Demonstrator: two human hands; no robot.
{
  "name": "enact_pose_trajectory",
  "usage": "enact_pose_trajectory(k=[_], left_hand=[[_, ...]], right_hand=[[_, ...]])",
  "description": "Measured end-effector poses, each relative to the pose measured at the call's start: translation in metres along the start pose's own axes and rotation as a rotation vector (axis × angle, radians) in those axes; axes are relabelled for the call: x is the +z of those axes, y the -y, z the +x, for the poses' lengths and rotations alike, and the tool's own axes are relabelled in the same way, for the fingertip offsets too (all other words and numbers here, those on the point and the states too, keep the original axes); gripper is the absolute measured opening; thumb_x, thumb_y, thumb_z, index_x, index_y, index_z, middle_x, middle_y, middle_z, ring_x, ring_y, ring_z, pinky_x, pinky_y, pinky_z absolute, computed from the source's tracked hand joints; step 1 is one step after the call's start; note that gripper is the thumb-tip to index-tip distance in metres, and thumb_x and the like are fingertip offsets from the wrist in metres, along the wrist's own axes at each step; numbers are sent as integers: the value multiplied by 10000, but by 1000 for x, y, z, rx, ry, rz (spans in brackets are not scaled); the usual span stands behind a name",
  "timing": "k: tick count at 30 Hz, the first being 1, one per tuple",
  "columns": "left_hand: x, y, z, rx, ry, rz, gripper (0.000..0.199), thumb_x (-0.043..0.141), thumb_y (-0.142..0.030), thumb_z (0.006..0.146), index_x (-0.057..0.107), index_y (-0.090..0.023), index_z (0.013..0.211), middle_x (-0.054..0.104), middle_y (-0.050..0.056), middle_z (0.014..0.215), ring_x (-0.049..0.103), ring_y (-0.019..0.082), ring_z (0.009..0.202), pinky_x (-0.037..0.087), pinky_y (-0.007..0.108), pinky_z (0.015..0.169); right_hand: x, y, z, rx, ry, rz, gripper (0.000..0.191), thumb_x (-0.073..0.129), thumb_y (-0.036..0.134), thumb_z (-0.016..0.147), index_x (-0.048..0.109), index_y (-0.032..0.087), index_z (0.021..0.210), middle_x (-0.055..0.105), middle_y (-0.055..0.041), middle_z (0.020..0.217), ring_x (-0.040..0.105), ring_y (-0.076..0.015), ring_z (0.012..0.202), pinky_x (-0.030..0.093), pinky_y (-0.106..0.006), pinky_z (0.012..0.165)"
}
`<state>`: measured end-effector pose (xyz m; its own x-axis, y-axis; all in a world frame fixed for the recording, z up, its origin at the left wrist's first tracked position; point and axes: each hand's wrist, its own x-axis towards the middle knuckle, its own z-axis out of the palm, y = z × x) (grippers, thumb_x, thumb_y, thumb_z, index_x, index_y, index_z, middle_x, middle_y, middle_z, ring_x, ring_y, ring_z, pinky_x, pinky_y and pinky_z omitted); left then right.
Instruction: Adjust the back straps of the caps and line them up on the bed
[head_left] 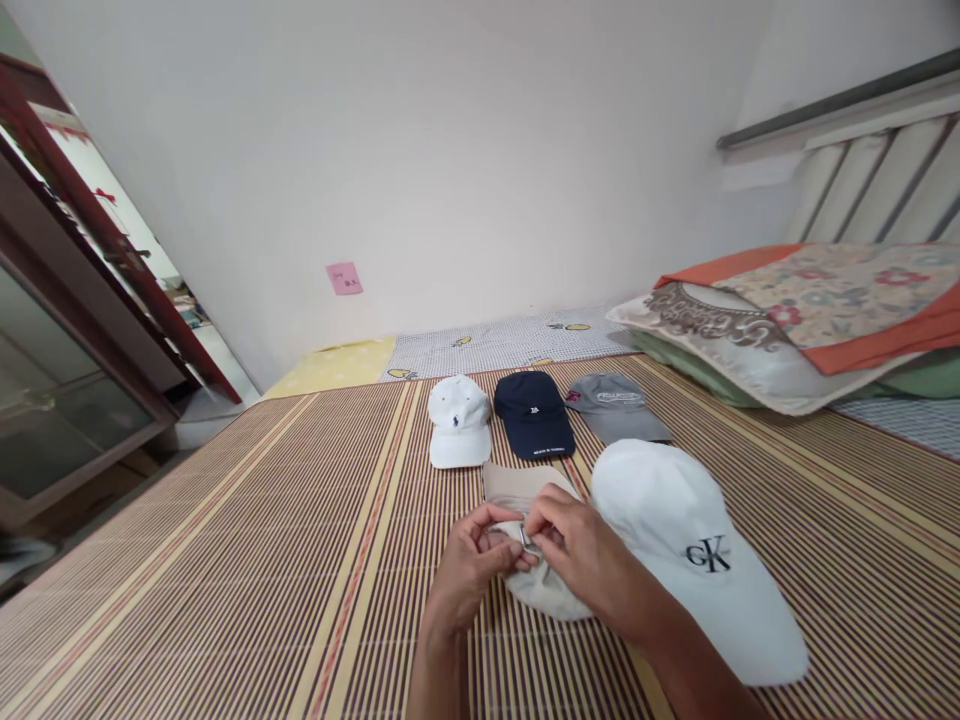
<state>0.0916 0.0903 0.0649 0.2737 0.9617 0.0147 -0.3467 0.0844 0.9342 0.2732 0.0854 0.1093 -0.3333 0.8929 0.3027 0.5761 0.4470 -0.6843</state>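
Observation:
A beige baseball cap point(551, 595) lies on the mat with its brim pointing away from me. My left hand point(472, 560) pinches the cap's back strap on the left of a small metal buckle point(524, 537). On the other side of the buckle, my right hand point(574, 540) grips the strap between thumb and fingers. Both hands partly cover the cap's crown. A white cap with black letters point(690, 560) rests just right of my right hand. Beyond the beige cap stand a white cap with a small logo point(459, 420), a navy cap point(534, 412) and a grey cap point(616, 405) in a row.
A striped bamboo mat point(247, 560) covers the surface. Stacked cushions point(750, 320) lie at the back right, below a radiator point(885, 180). Patterned cloth point(487, 345) runs along the wall. A pink note point(344, 279) is on the wall, and a doorway opens at far left.

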Motion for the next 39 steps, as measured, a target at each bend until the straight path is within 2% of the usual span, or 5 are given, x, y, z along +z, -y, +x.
enact_pose_trajectory(k=[7, 13, 19, 27, 39], left_hand=[[0, -3, -3, 26, 64, -19, 372, 929, -292, 723, 728, -133, 994, 794, 55, 706, 741, 144, 620, 567, 216, 638], [0, -2, -1, 58, 98, -51, 334, 906, -280, 757, 722, -137, 997, 791, 50, 693, 733, 136, 609, 557, 203, 628], [0, -3, -2, 66, 77, -35, 352, 914, -309, 747, 708, -140, 978, 786, 47, 697, 722, 134, 595, 544, 206, 617], [1, -5, -3, 46, 72, -36, 381, 930, -343, 725, 711, -149, 969, 782, 42, 682, 723, 143, 596, 543, 216, 621], [1, -2, -2, 53, 65, -21, 333, 911, -314, 747, 712, -147, 953, 771, 33, 687, 709, 137, 594, 530, 216, 619]], right_hand=[[-10, 2, -1, 126, 78, 369, 272, 618, 68, 835, 692, 217, 1050, 698, -13, 925, 676, -177, 788, 490, -293, 716], [-17, 1, 0, 108, 232, 586, 235, 670, 167, 852, 751, 197, 1071, 783, -24, 883, 696, -166, 755, 485, -257, 673], [-14, -14, -1, 184, 276, 638, 281, 626, 332, 948, 750, 184, 1152, 719, -18, 762, 612, -133, 633, 430, -226, 546], [-11, -10, 0, 285, 264, 681, 177, 709, 270, 824, 673, 192, 980, 700, 12, 661, 620, -114, 534, 405, -184, 454], [-8, -3, -2, 269, 211, 563, 81, 655, 171, 862, 597, 212, 901, 632, 70, 544, 577, -92, 468, 361, -165, 453]])
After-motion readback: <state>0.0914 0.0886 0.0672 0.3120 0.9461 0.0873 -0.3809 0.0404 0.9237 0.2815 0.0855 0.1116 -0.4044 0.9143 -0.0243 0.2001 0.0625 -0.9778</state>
